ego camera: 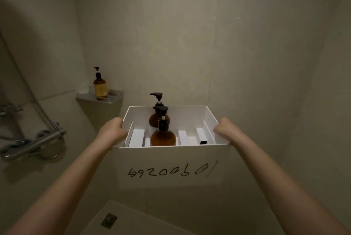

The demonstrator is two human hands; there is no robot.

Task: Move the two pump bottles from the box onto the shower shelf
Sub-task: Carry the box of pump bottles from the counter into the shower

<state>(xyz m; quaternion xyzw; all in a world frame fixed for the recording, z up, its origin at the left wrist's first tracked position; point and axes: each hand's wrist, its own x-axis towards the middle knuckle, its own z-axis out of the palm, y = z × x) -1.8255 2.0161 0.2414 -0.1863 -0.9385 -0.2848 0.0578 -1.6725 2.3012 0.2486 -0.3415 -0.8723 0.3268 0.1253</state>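
Chrome shower mixer (34, 144) on left wall; floor drain (108, 220) below; small white cartons (137, 137).

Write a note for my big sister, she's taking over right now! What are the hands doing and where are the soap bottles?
Left hand: gripping the left wall of the white box.
Right hand: gripping the right wall. Together they hold the box up in the shower.
Bottles: both amber pump bottles stand upright in the box's middle, the near one in front of the far one.
Shelf: the corner shower shelf, ahead to the left, already holds a third amber bottle, with free space to its right.
Done: neither bottle moved yet.
Left: free one hand, then lift both bottles onto the shelf.
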